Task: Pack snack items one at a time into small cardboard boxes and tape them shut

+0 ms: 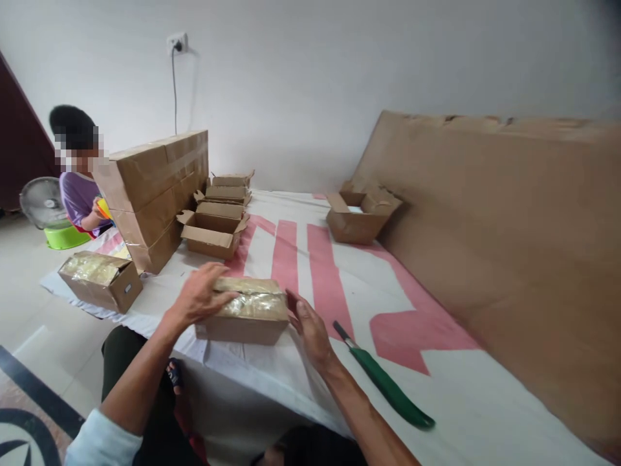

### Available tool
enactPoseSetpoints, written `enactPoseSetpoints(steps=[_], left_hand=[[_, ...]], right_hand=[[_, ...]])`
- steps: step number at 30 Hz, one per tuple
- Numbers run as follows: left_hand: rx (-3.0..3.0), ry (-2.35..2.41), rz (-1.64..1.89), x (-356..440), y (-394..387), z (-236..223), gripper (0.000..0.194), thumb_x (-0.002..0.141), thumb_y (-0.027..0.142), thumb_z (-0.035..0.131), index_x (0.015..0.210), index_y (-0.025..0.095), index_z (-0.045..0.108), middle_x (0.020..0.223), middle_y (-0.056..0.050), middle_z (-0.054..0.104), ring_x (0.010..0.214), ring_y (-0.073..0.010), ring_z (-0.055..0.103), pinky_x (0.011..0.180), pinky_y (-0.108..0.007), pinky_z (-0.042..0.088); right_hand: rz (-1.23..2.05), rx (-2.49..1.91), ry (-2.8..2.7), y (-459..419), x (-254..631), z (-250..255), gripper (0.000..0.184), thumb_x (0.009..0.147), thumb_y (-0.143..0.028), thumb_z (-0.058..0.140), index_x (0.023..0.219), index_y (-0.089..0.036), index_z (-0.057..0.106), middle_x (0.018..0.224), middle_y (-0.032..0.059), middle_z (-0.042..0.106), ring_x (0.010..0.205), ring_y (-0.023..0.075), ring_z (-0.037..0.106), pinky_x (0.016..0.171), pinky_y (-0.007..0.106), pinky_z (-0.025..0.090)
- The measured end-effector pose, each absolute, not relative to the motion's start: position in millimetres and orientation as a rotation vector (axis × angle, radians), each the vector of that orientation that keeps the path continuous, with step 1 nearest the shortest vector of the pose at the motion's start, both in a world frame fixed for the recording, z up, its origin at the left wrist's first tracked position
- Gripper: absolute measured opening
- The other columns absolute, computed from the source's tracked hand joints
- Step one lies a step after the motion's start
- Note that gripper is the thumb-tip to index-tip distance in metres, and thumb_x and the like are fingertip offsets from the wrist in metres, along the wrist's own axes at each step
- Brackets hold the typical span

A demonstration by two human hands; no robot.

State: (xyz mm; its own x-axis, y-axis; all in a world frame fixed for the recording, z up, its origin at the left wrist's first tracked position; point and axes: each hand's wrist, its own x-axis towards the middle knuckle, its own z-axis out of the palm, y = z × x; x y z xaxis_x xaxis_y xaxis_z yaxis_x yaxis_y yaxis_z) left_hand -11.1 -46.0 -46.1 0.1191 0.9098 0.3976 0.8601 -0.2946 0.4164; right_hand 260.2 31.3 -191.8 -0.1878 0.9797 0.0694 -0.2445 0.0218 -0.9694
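A taped cardboard box lies near the table's front edge, its top flaps covered with clear, shiny tape. My left hand grips its left end, the thumb on the taped top and the fingers toward the back. At the box's right end is my right hand, fingers stretched out against or just beside the corner and the thumb raised. Right of that hand lies a tool with a long green handle and a short, narrow metal end; its exact kind is unclear.
Another taped box sits at the table's left edge. Behind it rises a stack of closed boxes, beside several open boxes. One open box stands farther back, against a large leaning cardboard sheet. A person sits beyond the stack.
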Motion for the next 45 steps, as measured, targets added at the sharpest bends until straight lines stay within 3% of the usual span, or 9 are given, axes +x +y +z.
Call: enactPoseSetpoints(steps=[3, 7, 13, 21, 29, 34, 38, 42, 45], left_hand=[[1.981, 1.979, 1.303, -52.9, -62.2, -54.5, 0.023, 0.097, 0.040, 0.070, 0.111, 0.024, 0.079, 0.129, -0.012, 0.079, 0.124, -0.0305, 0.074, 0.113, -0.048, 0.057], [1.550, 1.869, 1.336, -83.2, -84.2, -77.4, 0.037, 0.090, 0.057, 0.074, 0.098, 0.021, 0.081, 0.121, -0.013, 0.083, 0.115, -0.0332, 0.078, 0.102, -0.048, 0.063], [1.341, 1.557, 1.365, -64.9, -88.6, -94.3, 0.050, 0.085, 0.066, 0.084, 0.108, 0.021, 0.079, 0.133, -0.014, 0.081, 0.117, -0.0354, 0.078, 0.105, -0.049, 0.062], [1.459, 1.513, 1.258, -59.5, -73.5, -88.7, 0.041, 0.087, 0.056, 0.083, 0.111, 0.022, 0.085, 0.155, -0.014, 0.068, 0.149, -0.0401, 0.060, 0.114, -0.048, 0.058], [1.519, 1.429, 1.156, -54.2, -71.2, -86.8, 0.049, 0.090, 0.053, 0.079, 0.130, 0.025, 0.081, 0.166, -0.014, 0.057, 0.152, -0.0392, 0.056, 0.099, -0.041, 0.066], [1.575, 1.429, 1.076, -48.7, -76.0, -80.1, 0.062, 0.087, 0.041, 0.081, 0.147, 0.030, 0.072, 0.166, -0.013, 0.057, 0.151, -0.0381, 0.056, 0.096, -0.039, 0.066], [1.617, 1.470, 1.040, -48.1, -77.2, -79.6, 0.068, 0.088, 0.039, 0.079, 0.153, 0.030, 0.067, 0.160, -0.014, 0.063, 0.150, -0.0382, 0.056, 0.097, -0.040, 0.064], [1.637, 1.486, 1.030, -47.9, -78.9, -82.0, 0.068, 0.088, 0.040, 0.079, 0.155, 0.031, 0.065, 0.158, -0.014, 0.065, 0.151, -0.0381, 0.056, 0.096, -0.040, 0.064], [1.626, 1.477, 1.047, -47.7, -80.5, -83.1, 0.069, 0.088, 0.042, 0.080, 0.155, 0.030, 0.065, 0.163, -0.014, 0.062, 0.152, -0.0386, 0.055, 0.098, -0.041, 0.063]], right_hand=[[1.418, -0.930, -1.179, 22.6, 269.8, -191.9, 0.080, 0.087, -0.087, 0.073, 0.140, -0.029, 0.076, 0.155, 0.0158, 0.070, 0.145, 0.0393, 0.065, 0.113, 0.057, 0.059], [1.432, -0.944, -1.223, 13.6, 269.1, -195.7, 0.084, 0.087, -0.088, 0.072, 0.144, -0.027, 0.074, 0.159, 0.0175, 0.068, 0.147, 0.0405, 0.063, 0.112, 0.057, 0.060], [1.199, -0.980, -1.505, 3.7, 274.0, -194.9, 0.066, 0.102, -0.074, 0.058, 0.146, -0.025, 0.070, 0.152, 0.0164, 0.071, 0.143, 0.0374, 0.066, 0.119, 0.056, 0.055], [0.167, -1.566, -1.999, 12.6, 388.2, -221.4, 0.037, 0.099, -0.048, 0.056, 0.119, -0.020, 0.070, 0.121, 0.0217, 0.071, 0.118, 0.0428, 0.066, 0.101, 0.058, 0.057], [0.244, -1.748, -1.997, 3.9, 434.2, -243.8, 0.022, 0.091, -0.050, 0.053, 0.086, -0.029, 0.060, 0.092, 0.0116, 0.070, 0.096, 0.0352, 0.071, 0.083, 0.047, 0.056], [0.448, -1.673, -1.715, 12.3, 412.5, -188.4, 0.036, 0.092, -0.056, 0.049, 0.099, -0.027, 0.069, 0.092, 0.0101, 0.075, 0.083, 0.0323, 0.071, 0.072, 0.043, 0.055], [0.832, -1.373, -1.760, 17.5, 372.5, -104.4, 0.049, 0.102, -0.063, 0.047, 0.116, -0.024, 0.075, 0.073, 0.0014, 0.067, 0.062, 0.0227, 0.060, 0.057, 0.034, 0.051], [0.938, -0.942, -2.180, 17.2, 316.4, -30.9, 0.036, 0.106, -0.051, 0.056, 0.113, -0.024, 0.079, 0.097, 0.0043, 0.079, 0.080, 0.0207, 0.069, 0.070, 0.031, 0.054], [0.861, -0.779, -2.412, 20.7, 280.6, 0.0, 0.030, 0.106, -0.042, 0.058, 0.111, -0.023, 0.081, 0.096, 0.0029, 0.081, 0.082, 0.0191, 0.069, 0.075, 0.030, 0.050]])
